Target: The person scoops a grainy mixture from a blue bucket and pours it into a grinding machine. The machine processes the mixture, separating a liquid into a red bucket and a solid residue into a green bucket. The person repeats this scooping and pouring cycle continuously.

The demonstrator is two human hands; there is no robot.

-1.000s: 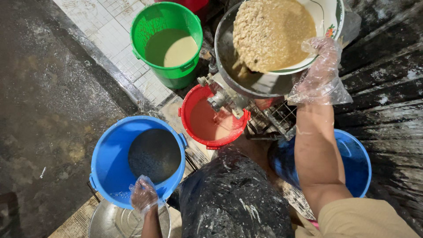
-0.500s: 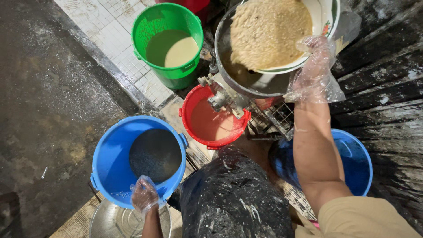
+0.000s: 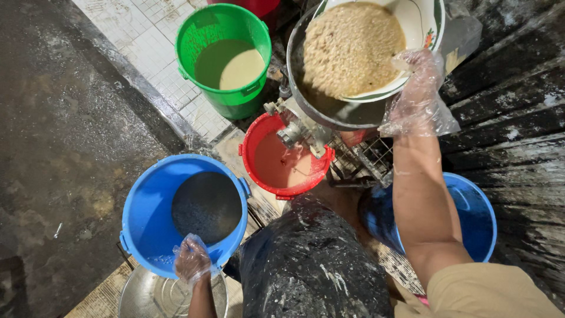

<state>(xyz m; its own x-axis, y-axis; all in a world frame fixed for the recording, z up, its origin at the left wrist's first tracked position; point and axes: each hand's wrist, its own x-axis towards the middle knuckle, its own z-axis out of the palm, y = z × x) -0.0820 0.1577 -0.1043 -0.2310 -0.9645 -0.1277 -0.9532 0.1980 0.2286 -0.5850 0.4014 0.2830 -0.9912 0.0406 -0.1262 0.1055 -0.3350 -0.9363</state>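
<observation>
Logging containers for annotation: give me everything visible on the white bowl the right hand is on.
The white bowl is round and glossy, like plastic or enamel, with a dark green rim band and a small painted motif on its inner wall. It is tilted over the grey metal hopper, nearly full of wet, grainy beige mash. The right hand, in a clear plastic glove, grips its near rim.

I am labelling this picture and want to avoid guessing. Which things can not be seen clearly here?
All in the head view:
- Right blue bucket: its contents are hidden by the right forearm.
- Metal funnel: its inside is mostly covered by the white bowl held by the right hand.
- Metal basin: cut off by the bottom edge, under the left hand.
- Red container: cut off by the top edge.
</observation>
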